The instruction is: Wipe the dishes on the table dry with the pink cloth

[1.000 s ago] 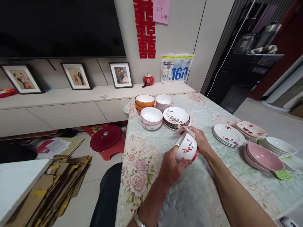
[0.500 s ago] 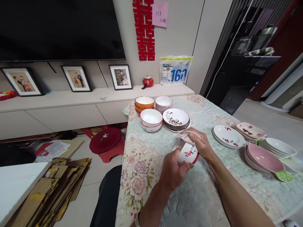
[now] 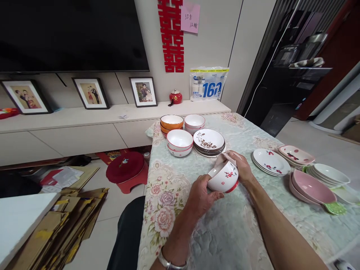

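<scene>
A white bowl [image 3: 223, 180] with red blossoms and a red foot is tilted on its side above the table, its mouth facing away from me. My left hand [image 3: 203, 195] grips its near left rim, thumb underneath on the outer wall. On the far right rim, my right hand [image 3: 240, 167] presses a pale pink cloth [image 3: 223, 158] over the edge; some of its fingers are hidden behind the bowl. Just beyond stand two stacked white bowls with red rims [image 3: 180, 140] and a stack of brown-flowered plates [image 3: 209, 140].
Orange bowls [image 3: 171, 122] and pink-rimmed bowls [image 3: 194, 122] stand at the table's far end. On the right are flowered plates [image 3: 270, 162], pink dishes [image 3: 313, 186] and white bowls [image 3: 330, 174]. A red stool [image 3: 126, 170] and flattened cardboard [image 3: 64, 225] lie left of the table.
The bowl has turned in my hands, so its blossoms sit farther right and more of its outer wall shows. My right hand and the cloth have shifted slightly along the rim.
</scene>
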The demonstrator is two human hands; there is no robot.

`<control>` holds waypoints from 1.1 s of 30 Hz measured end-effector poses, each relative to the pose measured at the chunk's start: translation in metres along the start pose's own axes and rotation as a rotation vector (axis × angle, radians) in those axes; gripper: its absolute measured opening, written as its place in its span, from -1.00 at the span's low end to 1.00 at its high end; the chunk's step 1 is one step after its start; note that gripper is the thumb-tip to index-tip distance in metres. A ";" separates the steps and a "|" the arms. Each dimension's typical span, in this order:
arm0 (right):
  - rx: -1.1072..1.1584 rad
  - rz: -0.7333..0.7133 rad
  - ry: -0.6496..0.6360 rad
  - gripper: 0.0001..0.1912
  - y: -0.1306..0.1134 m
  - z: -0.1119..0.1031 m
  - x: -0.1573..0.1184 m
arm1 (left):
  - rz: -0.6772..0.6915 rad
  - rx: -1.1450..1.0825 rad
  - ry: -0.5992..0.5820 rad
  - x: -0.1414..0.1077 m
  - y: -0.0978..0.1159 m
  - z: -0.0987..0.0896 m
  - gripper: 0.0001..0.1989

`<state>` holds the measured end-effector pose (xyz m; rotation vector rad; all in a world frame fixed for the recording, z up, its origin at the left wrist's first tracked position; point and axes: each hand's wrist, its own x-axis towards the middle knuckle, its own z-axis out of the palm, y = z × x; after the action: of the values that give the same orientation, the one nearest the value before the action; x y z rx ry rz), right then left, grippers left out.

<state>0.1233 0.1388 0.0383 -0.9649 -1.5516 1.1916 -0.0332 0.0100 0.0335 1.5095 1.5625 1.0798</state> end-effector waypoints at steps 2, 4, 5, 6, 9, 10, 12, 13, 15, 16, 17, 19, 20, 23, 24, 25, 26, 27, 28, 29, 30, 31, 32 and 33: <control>-0.023 0.000 -0.030 -0.62 0.000 0.001 -0.001 | 0.048 -0.043 -0.001 -0.002 0.002 0.001 -0.70; -0.056 -0.033 -0.103 -0.60 -0.004 0.002 -0.004 | 0.088 -0.125 -0.008 -0.004 0.004 0.002 -0.68; -0.080 -0.070 -0.143 -0.59 -0.008 0.003 -0.006 | 0.088 -0.170 -0.012 -0.005 0.005 0.003 -0.67; -0.112 -0.125 -0.180 -0.59 -0.012 0.005 -0.008 | 0.077 -0.212 -0.016 -0.006 0.006 0.003 -0.66; -0.279 -0.375 -0.259 -0.62 -0.027 0.010 -0.017 | 0.050 -0.327 -0.021 -0.006 0.006 0.002 -0.67; -0.355 -0.466 -0.277 -0.63 -0.033 0.012 -0.021 | 0.057 -0.356 -0.016 -0.005 0.005 0.002 -0.69; -0.507 -0.617 -0.308 -0.64 -0.043 0.019 -0.028 | 0.091 -0.394 -0.002 -0.004 0.004 0.003 -0.74; -0.575 -0.676 -0.320 -0.64 -0.047 0.022 -0.031 | 0.115 -0.406 0.005 -0.004 0.005 0.004 -0.77; -0.661 -0.739 -0.326 -0.66 -0.051 0.027 -0.034 | 0.156 -0.414 0.018 -0.004 0.006 0.005 -0.83; -0.663 -0.744 -0.315 -0.67 -0.051 0.028 -0.034 | 0.160 -0.404 0.020 -0.004 0.007 0.006 -0.84; -0.632 -0.725 -0.297 -0.69 -0.049 0.028 -0.033 | 0.151 -0.380 0.023 -0.005 0.009 0.006 -0.85; -0.500 -0.609 -0.247 -0.70 -0.043 0.024 -0.028 | 0.104 -0.288 0.032 -0.007 0.012 0.007 -0.82; -0.420 -0.513 -0.221 -0.68 -0.039 0.021 -0.024 | 0.082 -0.232 0.033 -0.008 0.013 0.007 -0.79; -0.233 -0.200 -0.159 -0.62 -0.028 0.013 -0.016 | 0.047 -0.123 0.034 -0.010 0.014 0.006 -0.72; -0.199 -0.144 -0.148 -0.60 -0.026 0.012 -0.015 | 0.040 -0.118 0.031 -0.010 0.014 0.006 -0.72; -0.184 -0.128 -0.146 -0.60 -0.025 0.012 -0.015 | 0.033 -0.126 0.030 -0.010 0.014 0.006 -0.72; -0.190 -0.155 -0.151 -0.61 -0.026 0.013 -0.016 | 0.027 -0.145 0.029 -0.010 0.013 0.005 -0.72; -0.216 -0.215 -0.163 -0.62 -0.028 0.015 -0.017 | 0.022 -0.172 0.029 -0.010 0.013 0.005 -0.70; -0.260 -0.298 -0.179 -0.64 -0.030 0.017 -0.020 | 0.021 -0.209 0.031 -0.009 0.012 0.004 -0.69; -0.317 -0.388 -0.197 -0.66 -0.033 0.020 -0.022 | 0.026 -0.252 0.034 -0.009 0.012 0.004 -0.69; -0.379 -0.473 -0.213 -0.68 -0.036 0.022 -0.025 | 0.037 -0.293 0.035 -0.009 0.011 0.003 -0.70; -0.437 -0.544 -0.227 -0.69 -0.038 0.024 -0.027 | 0.053 -0.327 0.033 -0.008 0.011 0.003 -0.73; -0.483 -0.599 -0.236 -0.70 -0.040 0.025 -0.029 | 0.067 -0.350 0.033 -0.008 0.011 0.003 -0.75; -0.511 -0.637 -0.243 -0.70 -0.042 0.026 -0.029 | 0.076 -0.359 0.034 -0.008 0.012 0.004 -0.77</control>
<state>0.1040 0.0954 0.0705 -0.5554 -2.2030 0.4770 -0.0245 0.0023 0.0423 1.3172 1.2588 1.3537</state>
